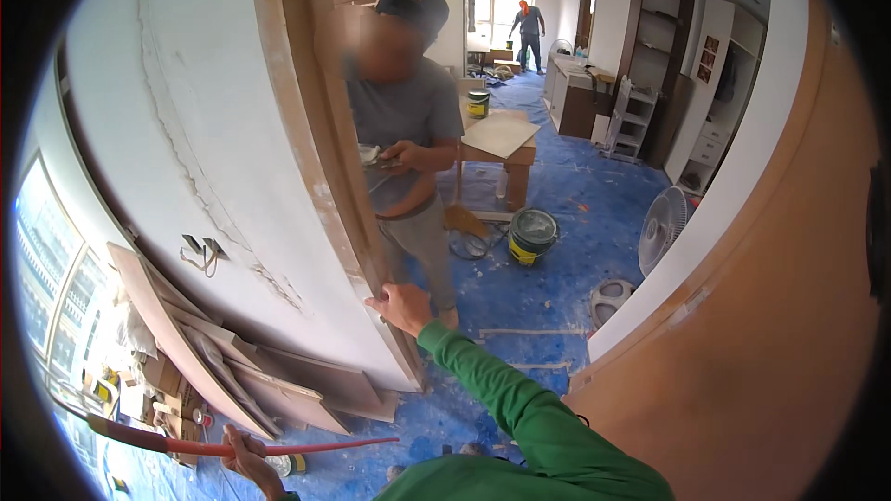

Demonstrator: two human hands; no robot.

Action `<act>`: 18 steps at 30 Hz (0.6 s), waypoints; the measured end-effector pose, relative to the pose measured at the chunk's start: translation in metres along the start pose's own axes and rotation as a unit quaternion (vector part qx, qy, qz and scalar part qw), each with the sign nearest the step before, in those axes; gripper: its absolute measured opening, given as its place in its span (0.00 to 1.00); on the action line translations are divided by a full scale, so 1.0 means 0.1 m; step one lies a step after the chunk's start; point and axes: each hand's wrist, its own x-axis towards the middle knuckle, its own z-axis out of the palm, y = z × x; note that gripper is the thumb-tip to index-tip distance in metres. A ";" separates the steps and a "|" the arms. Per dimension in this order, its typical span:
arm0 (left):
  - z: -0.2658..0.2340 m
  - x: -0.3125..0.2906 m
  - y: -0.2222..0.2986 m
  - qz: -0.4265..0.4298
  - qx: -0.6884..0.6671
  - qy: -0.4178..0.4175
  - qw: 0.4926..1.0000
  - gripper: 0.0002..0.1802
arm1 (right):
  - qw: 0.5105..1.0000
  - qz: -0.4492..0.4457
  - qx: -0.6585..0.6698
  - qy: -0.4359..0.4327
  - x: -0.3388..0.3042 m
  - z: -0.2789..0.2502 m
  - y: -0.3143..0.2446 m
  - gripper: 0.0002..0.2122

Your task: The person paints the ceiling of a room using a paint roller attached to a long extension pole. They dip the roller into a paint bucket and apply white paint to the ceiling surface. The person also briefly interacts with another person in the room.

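My left hand, low at the left, is closed around a long thin red pole. The pole has a thicker dark red end toward the left, where a bent metal rod comes out of it. It tapers to the right, above the blue floor covering. At the end of my green sleeve, my right hand reaches forward to the wooden door frame. Its fingers are curled at the frame's edge, low down; anything small between them is hidden.
Beyond the frame stands a person holding a pale object. A paint bucket and work table are behind. Boards lean on the left wall; a fan stands right. Another person is far back.
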 end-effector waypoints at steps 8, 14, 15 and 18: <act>0.10 -0.10 -0.59 0.043 0.033 0.058 0.997 0.22 | 0.996 -0.047 0.041 0.056 0.19 -0.08 -0.15 0.22; 0.20 -0.10 -0.83 -0.004 0.029 0.071 0.997 0.24 | 0.995 -0.037 0.060 0.074 0.11 0.07 -0.07 0.22; 0.20 -0.11 -0.88 -0.014 0.030 0.075 0.997 0.24 | 0.995 -0.026 0.070 0.072 0.09 0.09 -0.05 0.22; 0.11 -0.08 -1.03 -0.056 0.006 0.090 0.994 0.24 | 0.993 -0.021 0.077 0.086 0.03 0.11 -0.04 0.22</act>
